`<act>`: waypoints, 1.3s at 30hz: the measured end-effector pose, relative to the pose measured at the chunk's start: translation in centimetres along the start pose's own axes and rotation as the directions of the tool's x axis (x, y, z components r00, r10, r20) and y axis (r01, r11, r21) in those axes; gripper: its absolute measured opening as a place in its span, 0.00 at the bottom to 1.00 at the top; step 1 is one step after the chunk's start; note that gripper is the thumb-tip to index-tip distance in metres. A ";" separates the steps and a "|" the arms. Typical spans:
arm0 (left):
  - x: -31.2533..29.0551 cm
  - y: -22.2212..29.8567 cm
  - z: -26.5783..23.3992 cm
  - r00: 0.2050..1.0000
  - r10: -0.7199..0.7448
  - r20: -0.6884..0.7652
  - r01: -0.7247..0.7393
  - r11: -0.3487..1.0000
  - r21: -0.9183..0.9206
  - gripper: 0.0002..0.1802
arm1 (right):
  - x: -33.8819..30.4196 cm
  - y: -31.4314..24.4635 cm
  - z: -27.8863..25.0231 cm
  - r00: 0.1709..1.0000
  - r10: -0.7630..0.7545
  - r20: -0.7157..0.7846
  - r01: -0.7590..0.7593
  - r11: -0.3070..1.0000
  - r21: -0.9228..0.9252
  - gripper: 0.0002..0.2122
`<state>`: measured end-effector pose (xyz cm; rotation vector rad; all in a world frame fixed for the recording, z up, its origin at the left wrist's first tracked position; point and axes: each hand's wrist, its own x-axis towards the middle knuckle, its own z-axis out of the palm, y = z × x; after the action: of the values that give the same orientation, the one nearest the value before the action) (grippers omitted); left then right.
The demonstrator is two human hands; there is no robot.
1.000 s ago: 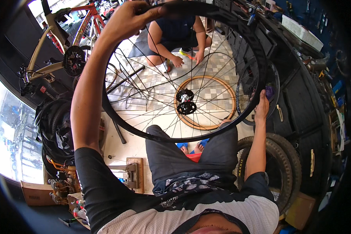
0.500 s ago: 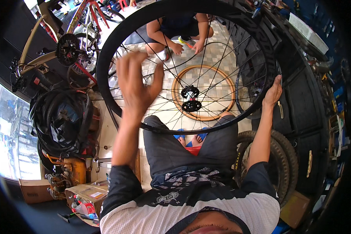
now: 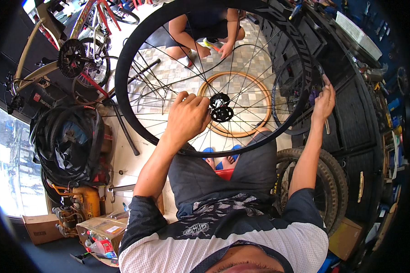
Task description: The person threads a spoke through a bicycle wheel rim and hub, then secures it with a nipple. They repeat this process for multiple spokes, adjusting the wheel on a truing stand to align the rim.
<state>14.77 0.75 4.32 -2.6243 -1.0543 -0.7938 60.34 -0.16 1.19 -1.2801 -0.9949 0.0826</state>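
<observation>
A black deep-rimmed bicycle wheel (image 3: 123,111) with thin dark spokes is held up in front of me, above my knees. Its black hub (image 3: 222,113) sits at the centre. My left hand (image 3: 187,117) is closed at the hub's left side, its fingers curled; the exact grip on the axle end is hidden. Just off the wheel's right rim is my right hand (image 3: 324,103), its index finger stretched upward, seemingly holding nothing. Seen through the spokes, a pair of tan hoops (image 3: 234,135) lies on the tiled floor.
Another person (image 3: 193,38) crouches beyond the wheel. Coiled black tyres (image 3: 66,145), an orange compressor (image 3: 89,202) and a cardboard box (image 3: 105,227) stand on the left, below a bicycle frame (image 3: 32,77). Knobbly tyres (image 3: 337,186) and black cabinets (image 3: 351,113) are on the right.
My left hand has come from open in front of the spokes to closed at the hub. My right hand has moved off the rim to its outer side.
</observation>
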 end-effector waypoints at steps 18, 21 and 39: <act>1.3 -3.3 2.9 0.987 -0.075 0.143 0.088 0.993 -0.081 0.12 | -16.5 -16.5 5.8 0.656 -0.319 0.685 0.276 0.945 0.176 0.09; 1.4 -3.2 2.7 0.987 -0.079 0.138 0.090 0.993 -0.076 0.12 | -17.5 -16.4 7.3 0.604 -0.336 0.723 0.349 0.927 0.139 0.09; 1.2 -2.2 1.6 0.970 -0.139 0.201 0.163 0.981 -0.108 0.19 | -18.0 -15.6 10.8 0.617 -0.329 0.715 0.394 0.915 0.081 0.12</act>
<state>14.63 3.66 3.58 -2.7975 -1.3104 -0.6651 35.28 -7.41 3.16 -1.0954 -1.9564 0.2459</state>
